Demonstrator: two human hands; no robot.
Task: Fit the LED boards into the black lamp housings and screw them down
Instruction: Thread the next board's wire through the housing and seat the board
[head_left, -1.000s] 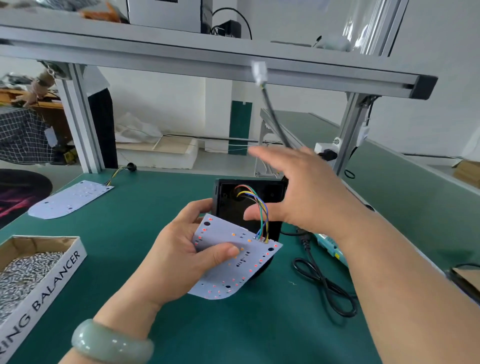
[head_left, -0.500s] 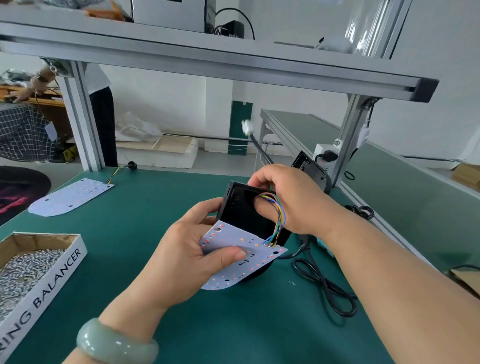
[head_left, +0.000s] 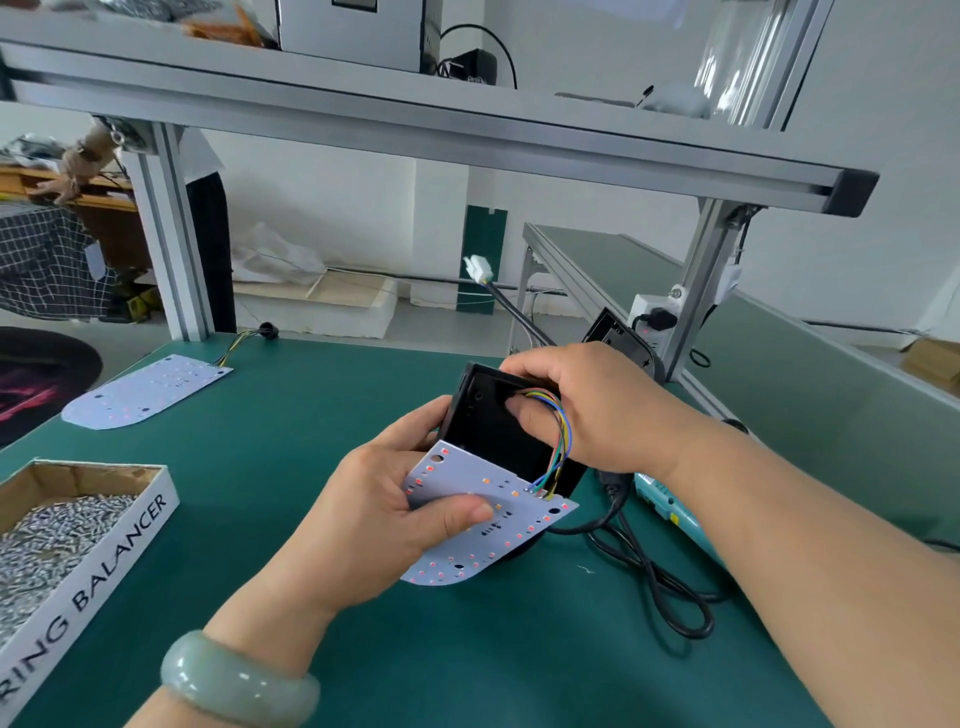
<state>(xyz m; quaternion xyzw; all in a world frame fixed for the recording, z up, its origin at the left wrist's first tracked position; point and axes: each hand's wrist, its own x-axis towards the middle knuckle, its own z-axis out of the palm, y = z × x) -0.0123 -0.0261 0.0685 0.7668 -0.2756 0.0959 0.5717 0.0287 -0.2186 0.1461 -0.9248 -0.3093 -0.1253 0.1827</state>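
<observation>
Left hand (head_left: 384, 514): pinched the LED board (head_left: 483, 514), thumb on top.
Right hand (head_left: 597, 410): gripped the black lamp housing (head_left: 488, 415), thumb inside.

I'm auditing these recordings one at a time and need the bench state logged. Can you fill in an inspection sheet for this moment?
Surface: green mat, no damage seen.
Job's things: LED board not yet seated, tilted out of the black housing; spare LED board lies far left; screws in a cardboard box; teal screwdriver lies at right.
Clutter: one small white scrap on the mat.
Grippers: left hand grips the LED board, thumb on top; right hand holds the black housing, thumb inside.
Cables: coloured wires run from board into housing; black power cord looped beside the screwdriver; white connector sticks up behind.
Surroundings: aluminium frame, second bench, a person standing at back left.
</observation>
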